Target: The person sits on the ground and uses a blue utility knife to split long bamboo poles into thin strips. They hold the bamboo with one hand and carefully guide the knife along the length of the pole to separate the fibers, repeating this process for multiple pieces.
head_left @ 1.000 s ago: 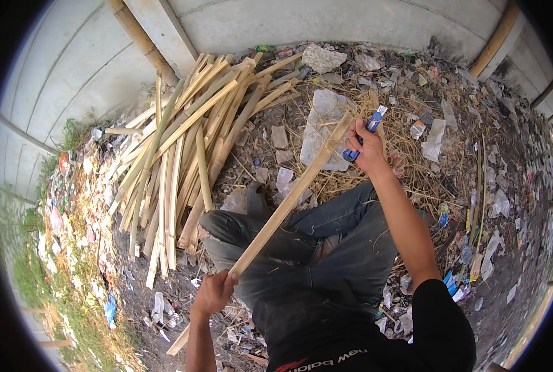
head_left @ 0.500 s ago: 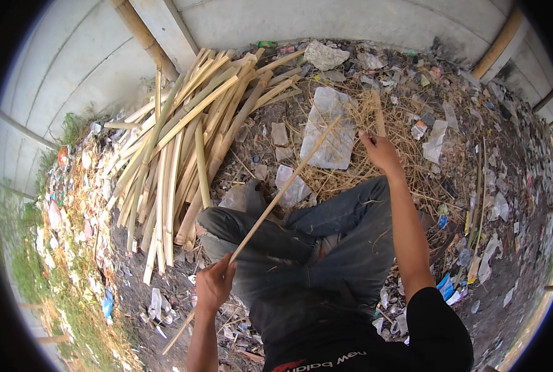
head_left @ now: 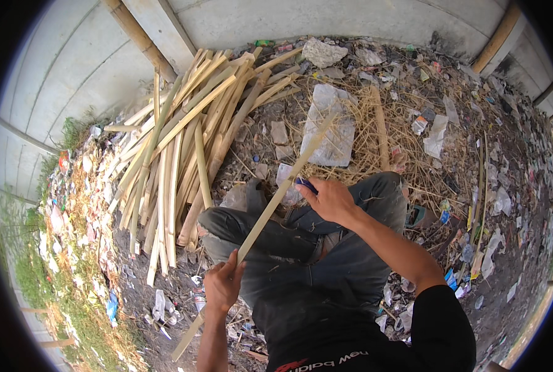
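My left hand (head_left: 222, 286) is closed around a long, flat bamboo strip (head_left: 268, 211) near its lower part. The strip slants up and away to the right across my legs, its far end over a pale flat slab (head_left: 341, 141). My right hand (head_left: 333, 199) is closed on a small tool with a dark blue handle (head_left: 307, 183), close to the strip's middle. Its blade or working end is too small to make out, and I cannot tell whether it touches the strip.
A heap of split bamboo pieces (head_left: 190, 146) lies at the left. Straw-like shavings (head_left: 407, 124) surround the slab, with a bamboo piece (head_left: 380, 133) among them. Litter covers the ground. A grey wall (head_left: 326, 22) with bamboo posts stands behind; my crossed legs (head_left: 351, 260) are below.
My right hand has moved left and nearer, from beside the slab to the strip's middle. The strip has turned to show its broad face. My left hand stays on it, slightly shifted.
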Tool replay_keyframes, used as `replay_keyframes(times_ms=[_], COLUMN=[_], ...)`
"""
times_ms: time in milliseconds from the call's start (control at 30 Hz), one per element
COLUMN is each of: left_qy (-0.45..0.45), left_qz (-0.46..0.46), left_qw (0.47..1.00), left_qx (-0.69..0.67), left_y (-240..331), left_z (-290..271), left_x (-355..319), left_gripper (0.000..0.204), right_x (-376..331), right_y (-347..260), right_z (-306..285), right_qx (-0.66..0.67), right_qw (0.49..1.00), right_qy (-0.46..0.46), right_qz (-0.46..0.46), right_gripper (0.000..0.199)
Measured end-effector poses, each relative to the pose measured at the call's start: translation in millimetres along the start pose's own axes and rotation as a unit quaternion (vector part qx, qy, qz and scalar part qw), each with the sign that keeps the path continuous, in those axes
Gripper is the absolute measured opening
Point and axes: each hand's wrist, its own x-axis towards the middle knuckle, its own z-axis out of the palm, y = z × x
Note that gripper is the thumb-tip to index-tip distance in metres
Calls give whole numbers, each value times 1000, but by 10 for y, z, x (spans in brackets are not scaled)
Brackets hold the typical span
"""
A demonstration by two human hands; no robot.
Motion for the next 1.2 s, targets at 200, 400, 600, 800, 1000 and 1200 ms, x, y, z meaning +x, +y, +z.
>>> replay_keyframes(times_ms=[200, 400, 600, 800, 1000, 1200], left_qy=[3, -17, -21, -11, -68, -71], left_qz=[-5, -4, 24, -22, -43, -85], left_qw=[999, 998, 999, 999, 990, 991], left_qx=[-49, -60, -33, -32, -116, -74], left_y=[-7, -43, -83, -101, 56, -81], left_z=[85, 81, 43, -31, -110, -180], left_x=[-44, -101, -87, -67, 73, -48], left_gripper=[39, 41, 39, 39, 40, 39], right_x=[-20, 212, 474, 458, 370, 347], right_y=[-109, 110, 686, 603, 861, 1025], right_z=[-79, -97, -312, -445, -373, -522], right_qx=[28, 15, -60, -94, -51, -37], right_qw=[998, 998, 995, 993, 985, 985], right_qy=[-62, -25, 49, 75, 162, 165], right_qz=[7, 56, 62, -2, -14, 27], right_gripper=[55, 58, 57, 50, 45, 44])
